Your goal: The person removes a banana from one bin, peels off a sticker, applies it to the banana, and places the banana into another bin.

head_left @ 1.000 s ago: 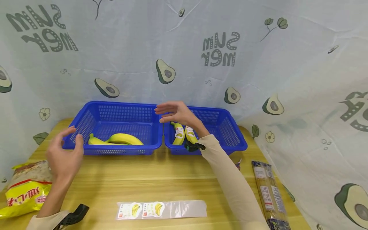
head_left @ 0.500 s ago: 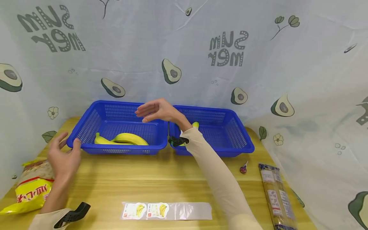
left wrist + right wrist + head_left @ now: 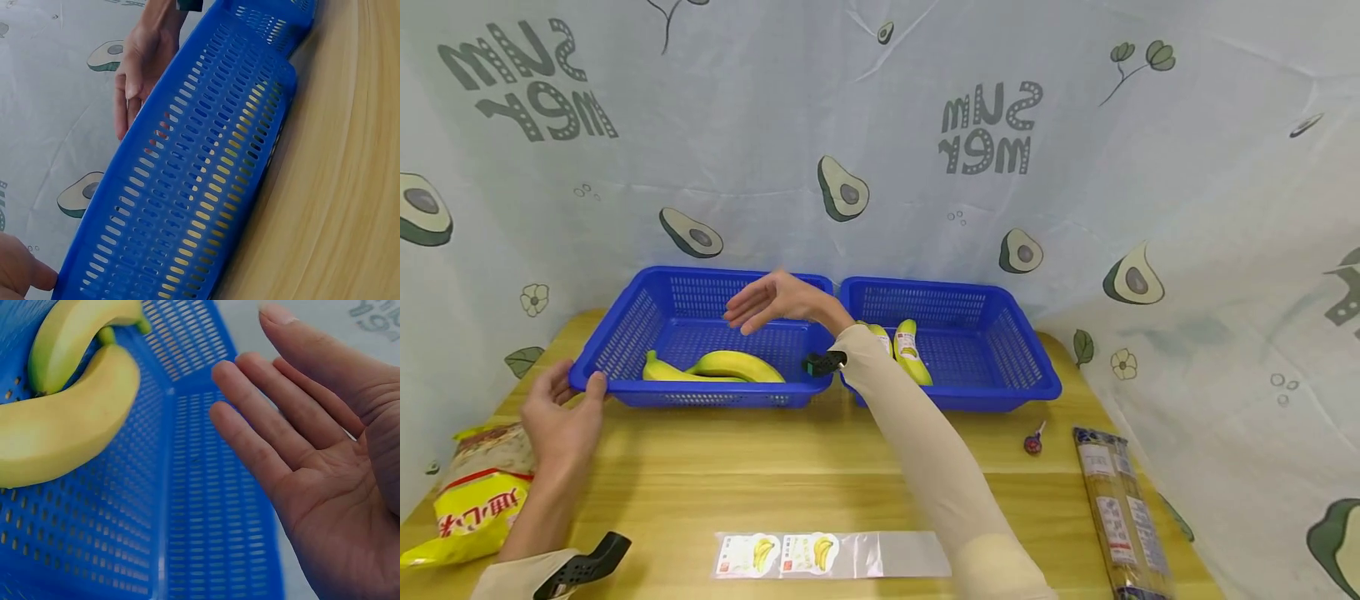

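Observation:
At the front left corner of the left blue plastic basket (image 3: 700, 393), my left hand (image 3: 563, 417) grips the rim, its thumb on the front edge. The left wrist view catches part of that hand against the rim (image 3: 59, 278). Over the same basket my right hand (image 3: 771, 302) hovers with straight, relaxed fingers and holds nothing. Its open palm shows in the right wrist view. Bananas (image 3: 737, 365) lie inside this basket, near its front wall. Beside it stands a second blue basket (image 3: 970, 398) with two stickered bananas (image 3: 910, 354), one partly behind the right sleeve.
A strip of banana stickers (image 3: 808, 554) lies at the front of the wooden table (image 3: 737, 467). A yellow bag (image 3: 478, 500) is at the left. A lollipop (image 3: 1033, 440) and clear packs of long thin sticks (image 3: 1116, 508) are at the right. Patterned cloth (image 3: 880, 100) hangs behind.
My right hand has moved left, from above the right basket to over the left one. My left hand has closed in on the left basket's corner. The head view has shifted slightly.

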{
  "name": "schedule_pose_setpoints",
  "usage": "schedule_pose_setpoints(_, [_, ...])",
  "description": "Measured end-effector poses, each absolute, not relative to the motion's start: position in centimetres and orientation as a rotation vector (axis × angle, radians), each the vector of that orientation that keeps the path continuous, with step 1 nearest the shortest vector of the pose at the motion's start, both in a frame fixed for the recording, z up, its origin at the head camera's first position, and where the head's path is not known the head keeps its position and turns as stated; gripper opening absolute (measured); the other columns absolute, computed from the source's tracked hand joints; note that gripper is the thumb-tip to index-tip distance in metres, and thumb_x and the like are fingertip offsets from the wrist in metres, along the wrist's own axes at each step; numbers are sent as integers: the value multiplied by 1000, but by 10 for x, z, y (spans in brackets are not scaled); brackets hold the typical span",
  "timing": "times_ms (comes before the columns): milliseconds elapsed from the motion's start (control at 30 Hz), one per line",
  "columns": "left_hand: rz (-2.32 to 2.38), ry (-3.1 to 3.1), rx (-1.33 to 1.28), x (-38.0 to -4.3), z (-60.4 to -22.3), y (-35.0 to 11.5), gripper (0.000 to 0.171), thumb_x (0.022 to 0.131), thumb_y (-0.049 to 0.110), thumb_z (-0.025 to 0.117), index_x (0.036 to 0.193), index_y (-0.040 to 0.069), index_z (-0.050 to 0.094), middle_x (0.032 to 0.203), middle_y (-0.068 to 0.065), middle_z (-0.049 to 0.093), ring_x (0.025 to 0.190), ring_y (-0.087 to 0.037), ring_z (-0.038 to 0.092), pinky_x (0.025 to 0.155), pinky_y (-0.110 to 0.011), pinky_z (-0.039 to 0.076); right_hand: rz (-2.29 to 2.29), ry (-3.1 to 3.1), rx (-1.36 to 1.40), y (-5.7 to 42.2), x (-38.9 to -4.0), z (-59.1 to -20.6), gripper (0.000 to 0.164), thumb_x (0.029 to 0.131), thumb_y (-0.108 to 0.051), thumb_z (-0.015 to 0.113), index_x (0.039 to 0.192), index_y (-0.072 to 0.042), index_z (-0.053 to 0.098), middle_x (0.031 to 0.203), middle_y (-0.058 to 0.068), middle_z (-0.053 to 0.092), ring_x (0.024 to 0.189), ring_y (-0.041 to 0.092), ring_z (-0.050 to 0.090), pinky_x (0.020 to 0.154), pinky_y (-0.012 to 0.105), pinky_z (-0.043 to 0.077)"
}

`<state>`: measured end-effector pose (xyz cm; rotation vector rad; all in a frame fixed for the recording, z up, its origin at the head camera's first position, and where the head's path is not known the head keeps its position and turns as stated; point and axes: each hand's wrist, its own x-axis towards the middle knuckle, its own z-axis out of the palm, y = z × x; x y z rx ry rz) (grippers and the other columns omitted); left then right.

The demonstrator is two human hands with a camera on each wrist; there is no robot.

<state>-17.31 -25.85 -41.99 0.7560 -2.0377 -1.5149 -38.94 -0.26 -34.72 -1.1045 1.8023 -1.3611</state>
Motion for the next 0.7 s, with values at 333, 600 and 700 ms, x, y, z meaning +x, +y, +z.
schedule_pose_setpoints(333, [-1568, -1988, 704, -174, -424, -258, 59, 110, 20, 59, 163, 1, 42, 131, -2, 54, 107, 2, 50, 75, -1, 51, -1083, 1670, -914, -16, -390, -366, 44, 98, 12, 70, 141, 16, 60, 129, 22, 75, 118, 31, 75, 106, 41, 59])
schedule_pose_setpoints(600, [-1552, -2000, 712, -174, -424, -258, 59, 110, 22, 58, 164, 2, 41, 143, -13, 53, 118, -9, 52, 76, 0, 50, -965, 1547, -766, -23, -386, -367, 41, 103, 13, 62, 144, 16, 57, 141, 26, 67, 127, 38, 69, 112, 45, 55])
schedule_pose_setpoints(700, [-1532, -2020, 721, -174, -423, -258, 59, 111, 24, 57, 164, 3, 40, 151, -19, 51, 124, -15, 52, 79, 0, 49, -956, 1587, -761, -21, -388, -365, 41, 104, 11, 62, 145, 14, 58, 143, 25, 67, 129, 37, 68, 112, 42, 55])
